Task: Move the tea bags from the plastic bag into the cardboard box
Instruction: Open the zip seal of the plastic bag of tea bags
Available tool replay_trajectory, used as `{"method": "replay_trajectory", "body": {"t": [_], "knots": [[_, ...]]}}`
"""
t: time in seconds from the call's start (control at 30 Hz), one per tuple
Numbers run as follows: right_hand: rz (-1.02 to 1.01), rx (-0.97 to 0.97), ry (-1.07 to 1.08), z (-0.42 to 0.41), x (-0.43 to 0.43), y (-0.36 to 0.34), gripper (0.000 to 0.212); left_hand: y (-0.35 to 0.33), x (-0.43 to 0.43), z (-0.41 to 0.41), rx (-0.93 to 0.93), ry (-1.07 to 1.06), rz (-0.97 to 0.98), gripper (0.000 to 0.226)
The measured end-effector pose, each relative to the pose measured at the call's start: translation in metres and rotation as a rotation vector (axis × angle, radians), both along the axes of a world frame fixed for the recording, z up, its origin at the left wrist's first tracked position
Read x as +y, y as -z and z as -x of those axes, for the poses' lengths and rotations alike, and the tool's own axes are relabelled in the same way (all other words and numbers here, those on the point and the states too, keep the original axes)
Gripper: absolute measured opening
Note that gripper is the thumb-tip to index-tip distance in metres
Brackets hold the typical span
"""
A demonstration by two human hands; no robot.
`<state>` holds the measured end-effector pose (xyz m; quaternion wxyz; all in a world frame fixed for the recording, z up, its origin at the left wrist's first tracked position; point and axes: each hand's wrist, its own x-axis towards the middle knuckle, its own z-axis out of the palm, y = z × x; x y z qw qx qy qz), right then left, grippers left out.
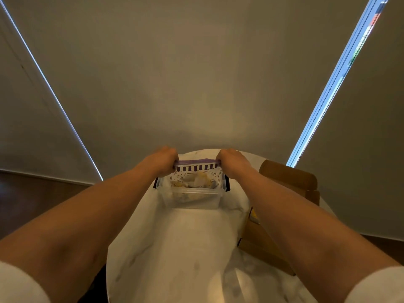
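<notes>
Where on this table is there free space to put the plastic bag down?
The widest bare patch of the table lies between the left forearm and right forearm, from the clear container holding the plastic bag toward the near edge. The right side is crowded: the cardboard box sits there, partly under that forearm.

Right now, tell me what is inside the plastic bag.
Pale yellow and white tea bags show through the plastic bag, which stands in a clear tub. The left hand and right hand grip its purple top. Its print and the tub wall hide their number.
</notes>
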<state>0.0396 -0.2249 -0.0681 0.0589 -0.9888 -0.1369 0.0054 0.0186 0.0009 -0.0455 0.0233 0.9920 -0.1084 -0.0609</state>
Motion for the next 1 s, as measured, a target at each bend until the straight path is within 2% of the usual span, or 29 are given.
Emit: {"method": "replay_trajectory", "body": {"t": [0.23,0.5,0.73,0.87,1.0], "knots": [[-0.075,-0.070,0.023,-0.010,0.001,-0.024,0.017,-0.019,0.010,-0.005,-0.155,-0.075,0.154,0.009],[-0.309,-0.154,0.017,0.007,-0.011,-0.061,0.014,-0.036,0.028,0.009,-0.253,-0.154,0.603,0.018],[-0.471,-0.229,-0.025,0.035,-0.018,-0.092,0.016,-0.065,0.032,0.041,-0.279,-0.092,0.900,0.017],[-0.510,-0.253,-0.046,0.051,-0.016,-0.104,0.016,-0.069,0.032,0.050,-0.270,-0.050,0.968,0.022],[-0.482,-0.182,-0.046,0.061,-0.016,-0.098,0.016,-0.061,0.033,0.056,-0.201,-0.020,0.939,0.021]]}}
